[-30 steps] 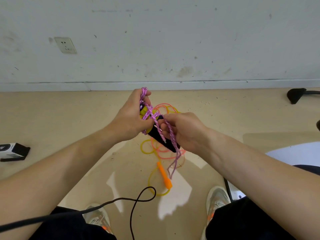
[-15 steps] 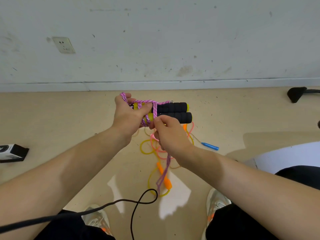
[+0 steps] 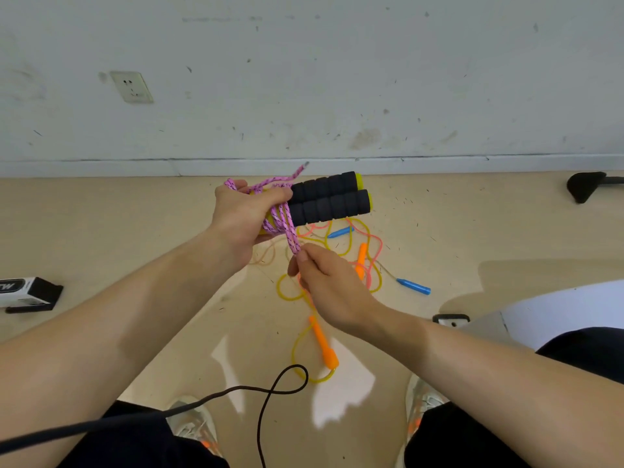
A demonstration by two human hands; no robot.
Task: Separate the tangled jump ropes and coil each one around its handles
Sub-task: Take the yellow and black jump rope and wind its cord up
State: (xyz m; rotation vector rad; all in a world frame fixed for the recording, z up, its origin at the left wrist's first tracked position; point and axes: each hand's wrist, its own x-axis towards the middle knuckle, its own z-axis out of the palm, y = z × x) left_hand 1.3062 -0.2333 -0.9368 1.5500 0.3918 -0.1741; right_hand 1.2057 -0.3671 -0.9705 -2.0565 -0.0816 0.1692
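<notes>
**Fingers (image 3: 305,260) of the right hand (image 3: 332,285) pinch the pink rope (image 3: 287,228) just below its paired handles**

Head view: the thumb and forefinger are closed on the doubled strand of pink rope. The rest of that hand is loosely curled above the floor (image 3: 101,231). The strand runs up taut from the pinch to the left hand (image 3: 243,214), which is wrapped round the near end of the two black foam handles (image 3: 329,201). It holds them side by side and level in the air, their yellow caps pointing right. Several turns of pink rope already sit round the handles beside the left thumb, and a loose pink end sticks up behind them.

Below the hands, on the floor, the other ropes lie in one tangle: a yellow rope (image 3: 287,292) with an orange handle (image 3: 322,342) nearest the feet, a coral rope (image 3: 374,251) looping through it, and a blue handle (image 3: 413,286) off to the right.

A black-and-white box (image 3: 27,293) lies on the floor far left, well apart from the ropes; what is inside it I can't tell. A black cable (image 3: 270,390) loops across the floor between the shoes (image 3: 192,423).
</notes>
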